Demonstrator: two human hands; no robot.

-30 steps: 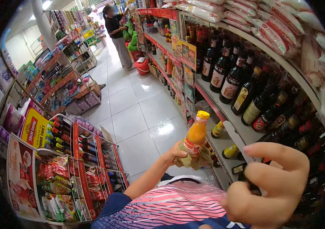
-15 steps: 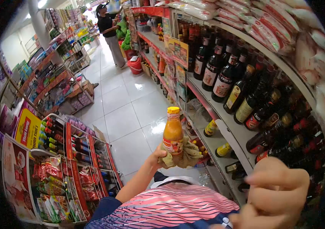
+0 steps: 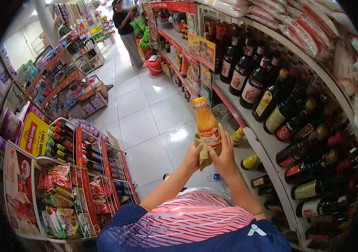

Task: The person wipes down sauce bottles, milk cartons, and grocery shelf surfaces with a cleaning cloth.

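Note:
An orange sauce bottle [image 3: 206, 122] with a yellow cap and a red label is held in front of me, slightly tilted. My left hand [image 3: 193, 156] is closed on a greenish-brown cloth [image 3: 204, 155], which is pressed against the bottle's lower part. Wrapped around the bottle's lower right side is my right hand [image 3: 224, 153], its fingers along the label. The bottle's base is partly hidden by the cloth and fingers.
Dark sauce bottles [image 3: 252, 90] line the shelf on my right, with white bags [image 3: 305, 31] above. At left stands a rack of packets [image 3: 57, 180]. Down the tiled aisle [image 3: 139, 126], a person [image 3: 124, 33] stands near a red bucket [image 3: 154, 66].
My right hand has come from the lower right to grip the bottle. The bottle has moved up and right and now tilts. The cloth is now bunched at its side under my left hand.

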